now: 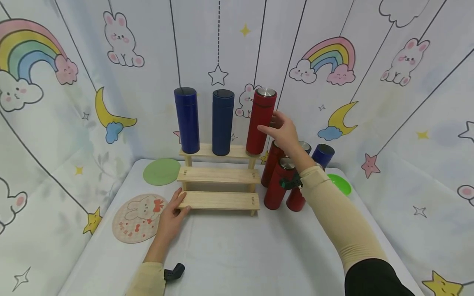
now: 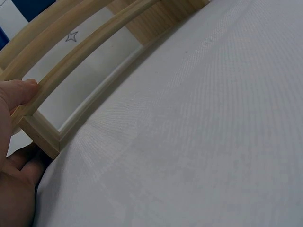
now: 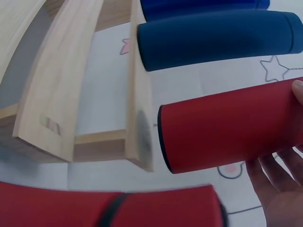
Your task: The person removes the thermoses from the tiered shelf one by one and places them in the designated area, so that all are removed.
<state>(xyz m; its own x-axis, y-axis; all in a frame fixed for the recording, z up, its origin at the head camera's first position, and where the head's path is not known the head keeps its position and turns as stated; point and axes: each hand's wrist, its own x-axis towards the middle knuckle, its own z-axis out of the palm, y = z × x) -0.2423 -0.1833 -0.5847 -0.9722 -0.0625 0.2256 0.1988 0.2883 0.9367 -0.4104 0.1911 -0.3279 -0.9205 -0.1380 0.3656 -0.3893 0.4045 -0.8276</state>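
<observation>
My right hand point(image 1: 285, 133) grasps the red flask point(image 1: 260, 121) on the rack's point(image 1: 218, 176) top step; left hand point(image 1: 174, 211) grips the bottom step. I'd seat it upright before releasing.

Upright red flask point(image 1: 261, 120) on top shelf point(image 1: 216, 151)

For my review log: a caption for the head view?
Right hand touches a red bottle on the rack's top step; left hand holds the bottom step.

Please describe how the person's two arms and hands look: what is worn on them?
Both hands, left hand and right hand, are bare. Each forearm wears a tight beige sleeve; a black upper sleeve shows on the right arm. Each wrist carries a dark strapped mount.
</observation>
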